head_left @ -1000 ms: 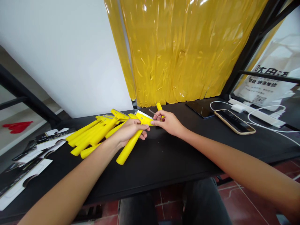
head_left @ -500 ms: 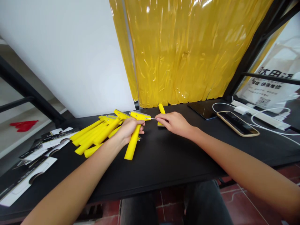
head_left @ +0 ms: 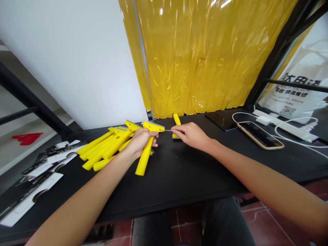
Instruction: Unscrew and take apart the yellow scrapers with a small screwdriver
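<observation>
Yellow scraper (head_left: 144, 159): in our left hand, between the scraper pile (head_left: 104, 148) and our right hand; we cannot tell whether its handle touches the black tabletop (head_left: 194, 181).
Handle's axis: runs from the head toward us, its near end leaning left.
Left hand (head_left: 139, 140): closed around the scraper near its head, thumb across it.
Right hand (head_left: 191, 134): fingertips pinched on a thin metal rod (head_left: 167, 130).
Rod's line: nearly level, pointing left at the head's right end, across the handle; whether its tip is seated, we cannot tell.
Nearer hand: our left, touching; our right sits just beside, apart from the scraper.
</observation>
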`<state>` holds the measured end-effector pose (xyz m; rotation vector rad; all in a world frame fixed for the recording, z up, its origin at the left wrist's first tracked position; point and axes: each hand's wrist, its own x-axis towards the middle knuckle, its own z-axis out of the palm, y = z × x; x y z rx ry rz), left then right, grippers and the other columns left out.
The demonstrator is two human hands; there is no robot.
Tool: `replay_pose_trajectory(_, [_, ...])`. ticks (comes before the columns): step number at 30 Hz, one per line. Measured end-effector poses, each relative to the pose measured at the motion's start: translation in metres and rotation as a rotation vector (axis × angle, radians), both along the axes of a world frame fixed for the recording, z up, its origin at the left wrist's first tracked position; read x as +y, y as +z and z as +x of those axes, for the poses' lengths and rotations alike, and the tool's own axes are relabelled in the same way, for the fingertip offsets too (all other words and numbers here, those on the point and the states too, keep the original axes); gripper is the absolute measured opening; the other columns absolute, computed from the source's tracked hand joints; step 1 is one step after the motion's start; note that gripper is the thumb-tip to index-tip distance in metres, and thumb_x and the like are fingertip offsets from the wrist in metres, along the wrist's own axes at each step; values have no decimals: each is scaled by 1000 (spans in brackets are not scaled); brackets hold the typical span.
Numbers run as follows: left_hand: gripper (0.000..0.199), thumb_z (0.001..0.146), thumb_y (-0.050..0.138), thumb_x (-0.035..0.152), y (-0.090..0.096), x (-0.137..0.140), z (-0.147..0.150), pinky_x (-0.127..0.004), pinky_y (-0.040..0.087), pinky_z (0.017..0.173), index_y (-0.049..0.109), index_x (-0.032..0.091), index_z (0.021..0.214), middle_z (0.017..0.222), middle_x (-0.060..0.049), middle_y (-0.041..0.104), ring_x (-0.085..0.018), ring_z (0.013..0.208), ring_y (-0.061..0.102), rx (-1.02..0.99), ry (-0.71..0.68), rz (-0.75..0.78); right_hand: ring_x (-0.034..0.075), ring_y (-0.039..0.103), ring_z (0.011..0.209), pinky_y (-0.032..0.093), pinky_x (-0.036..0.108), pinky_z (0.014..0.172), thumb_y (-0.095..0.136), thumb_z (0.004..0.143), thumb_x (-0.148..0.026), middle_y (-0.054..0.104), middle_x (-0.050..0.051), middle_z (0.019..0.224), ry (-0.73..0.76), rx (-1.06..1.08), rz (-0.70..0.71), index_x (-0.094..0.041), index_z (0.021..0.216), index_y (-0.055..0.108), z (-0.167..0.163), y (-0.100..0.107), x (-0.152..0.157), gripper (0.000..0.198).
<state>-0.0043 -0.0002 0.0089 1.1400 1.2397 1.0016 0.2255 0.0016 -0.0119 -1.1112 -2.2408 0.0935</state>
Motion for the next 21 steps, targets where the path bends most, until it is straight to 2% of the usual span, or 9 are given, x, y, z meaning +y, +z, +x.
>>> replay_pose_trajectory(7, [16, 71, 77, 13, 3, -1, 1, -23, 54, 51, 62, 13, 67, 67, -4, 65, -9, 48, 57, 25, 9, -9, 20, 71, 81, 46, 32, 72, 50, 101, -34, 78, 2, 93, -6, 11, -10, -28, 107, 76, 0, 1, 0, 28])
replay_pose_trajectory(12, [14, 73, 76, 16, 4, -4, 1, -26, 54, 51, 63, 13, 68, 61, -3, 63, -11, 47, 57, 106, -11, 63, 22, 69, 85, 44, 32, 70, 51, 99, -33, 76, 3, 96, -21, -14, 14, -29, 105, 75, -1, 4, -5, 25])
replay_pose_trajectory(14, [14, 74, 75, 17, 4, -5, 1, -27, 55, 51, 63, 14, 68, 56, -2, 60, -12, 46, 57, 156, 7, 121, 22, 68, 87, 45, 33, 71, 53, 96, -29, 75, 6, 102, -36, -7, 24, -27, 115, 70, -2, 6, -8, 25])
replay_pose_trajectory(17, [15, 75, 75, 18, 3, -2, -2, -29, 55, 51, 62, 15, 68, 53, -2, 59, -14, 45, 59, 214, 51, 196, 23, 67, 87, 46, 33, 72, 51, 94, -22, 71, 10, 106, -10, 48, -22, -21, 131, 54, -3, 9, -12, 38])
replay_pose_trajectory(21, [18, 75, 75, 17, -2, 3, -5, -30, 55, 51, 60, 16, 67, 51, -3, 60, -15, 44, 59, 251, 70, 217, 23, 68, 87, 46, 33, 73, 46, 99, -28, 72, 9, 102, 55, 107, -78, -22, 125, 50, -3, 9, -11, 27])
